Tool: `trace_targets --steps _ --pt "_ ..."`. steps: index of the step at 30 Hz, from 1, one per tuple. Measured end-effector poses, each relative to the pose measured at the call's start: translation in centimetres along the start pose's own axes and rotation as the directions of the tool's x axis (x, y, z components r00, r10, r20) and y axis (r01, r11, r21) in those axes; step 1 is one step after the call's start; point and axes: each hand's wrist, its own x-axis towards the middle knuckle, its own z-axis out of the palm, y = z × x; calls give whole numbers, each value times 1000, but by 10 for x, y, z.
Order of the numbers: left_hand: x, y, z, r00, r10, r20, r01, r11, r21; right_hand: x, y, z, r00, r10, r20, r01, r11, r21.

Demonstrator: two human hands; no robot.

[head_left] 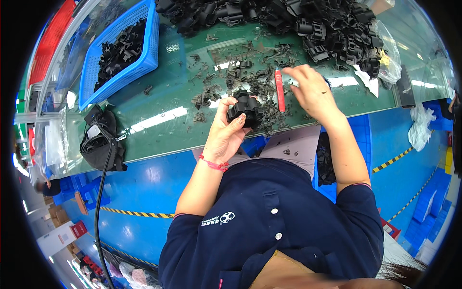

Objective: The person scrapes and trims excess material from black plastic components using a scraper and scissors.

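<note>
My left hand (226, 126) is closed round a black moulded plastic part (245, 108), holding it above the near edge of the green table. Thumb and fingers grip its sides, and part of it is hidden by the thumb. My right hand (312, 91) hovers over the table to the right, fingers apart and nothing seen in them. Just left of its fingertips lies a slim red tool (280, 91), whose exact kind I cannot make out. Black plastic scraps (236, 74) are strewn around the part and the tool.
A large heap of black plastic parts (313, 31) covers the table's far side. At the left stands a blue basket (153, 48) with more parts. A black pouch with a cable (101, 139) hangs at the left edge; a blue bin (363, 144) is below, right.
</note>
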Motion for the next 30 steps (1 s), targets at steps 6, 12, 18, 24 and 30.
trace_targets --steps 6,12,18,24,30 --pt "2 7 11 997 29 67 -31 999 26 -23 32 -19 973 227 33 -215 953 -214" --pt "3 9 12 996 22 82 -22 1000 -1 -36 49 -11 945 314 90 -291 934 -205" --pt "3 4 7 991 46 124 -42 998 -37 -36 56 -6 936 350 29 -344 930 -132" --pt "4 0 6 998 -7 62 9 1000 -24 -20 6 -27 992 103 71 -124 897 424" --pt "7 0 9 997 1 75 -1 1000 6 -8 -18 -41 976 -177 128 130 943 306"
